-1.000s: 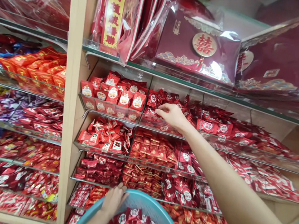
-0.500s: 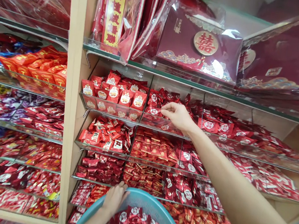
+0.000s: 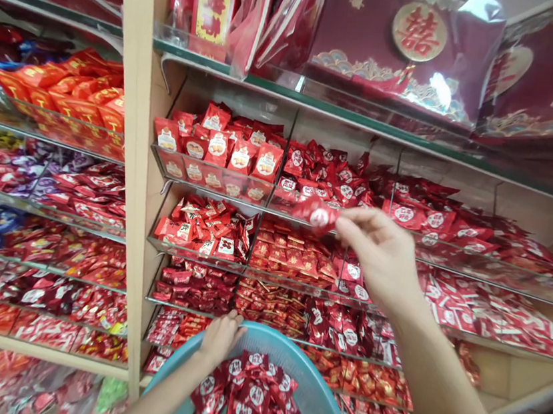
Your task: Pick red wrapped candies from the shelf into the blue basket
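Observation:
My right hand [image 3: 377,249] pinches a small red packet [image 3: 316,216] with a white round label, held in front of the upper candy shelf. The packet is slightly blurred. Below and to the left, my left hand [image 3: 223,336] is closed over the rim of a blue plastic basket [image 3: 335,389]. Red packets with white labels [image 3: 253,395] lie in a heap inside the basket. Similar packets [image 3: 343,175] fill the shelf compartment just behind my right hand.
Clear-fronted shelves hold many wrapped candies, with orange packets [image 3: 70,84] at the left. A wooden post [image 3: 135,149] divides the shelving. Dark red boxes [image 3: 401,48] in plastic stand on the glass shelf [image 3: 368,121] above.
My right hand has come out of the upper compartment, nearer and lower, with a red packet between its fingers. The view has tilted down. My left hand stays on the basket rim.

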{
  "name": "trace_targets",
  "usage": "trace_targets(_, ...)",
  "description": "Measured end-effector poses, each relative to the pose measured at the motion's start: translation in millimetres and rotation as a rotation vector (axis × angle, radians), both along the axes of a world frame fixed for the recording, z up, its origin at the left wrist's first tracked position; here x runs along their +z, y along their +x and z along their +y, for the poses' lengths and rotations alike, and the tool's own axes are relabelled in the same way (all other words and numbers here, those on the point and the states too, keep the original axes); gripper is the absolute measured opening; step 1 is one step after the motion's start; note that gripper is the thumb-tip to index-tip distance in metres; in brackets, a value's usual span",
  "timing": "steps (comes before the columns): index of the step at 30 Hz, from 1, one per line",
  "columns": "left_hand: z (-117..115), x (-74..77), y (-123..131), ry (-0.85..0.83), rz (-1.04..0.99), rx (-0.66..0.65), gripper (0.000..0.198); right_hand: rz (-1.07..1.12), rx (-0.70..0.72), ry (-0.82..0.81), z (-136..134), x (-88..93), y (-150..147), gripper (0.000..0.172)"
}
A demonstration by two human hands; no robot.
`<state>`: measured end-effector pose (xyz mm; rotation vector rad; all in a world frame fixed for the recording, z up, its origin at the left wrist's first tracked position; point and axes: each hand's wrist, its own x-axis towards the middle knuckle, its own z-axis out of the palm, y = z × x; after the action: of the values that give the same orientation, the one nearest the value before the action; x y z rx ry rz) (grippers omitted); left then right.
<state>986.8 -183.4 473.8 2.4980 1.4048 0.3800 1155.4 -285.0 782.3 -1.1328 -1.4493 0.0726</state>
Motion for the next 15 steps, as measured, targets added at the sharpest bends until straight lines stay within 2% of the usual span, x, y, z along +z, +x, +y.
trace_targets(2,-2,3.5,0,-0.021,0.006,0.012,0.034,-0.006,0.085,-0.187,-11,-43.4,-2,0.016)
trace_targets(5,-4,6.5,0,-0.016,0.022,-0.007,0.034,-0.005,0.226,-0.500,-13,-121.9,-1,0.018)
trace_targets(7,-5,6.8,0,-0.006,0.024,-0.012,0.031,-0.036,0.277,-0.649,-10,-173.3,-1,0.015)
trace_targets(9,-5,6.6,0,0.000,0.025,-0.009,0.029,-0.082,0.294,-0.751,-6,-217.2,-3,0.010)
trace_targets(12,-5,6.9,1,-0.002,0.032,-0.006,0.031,-0.087,0.284,-0.864,-1,-263.5,-11,0.008)
trace_targets(15,-5,7.3,1,-0.009,0.041,-0.007,0.033,-0.049,0.285,-0.946,8,-288.8,-19,0.010)
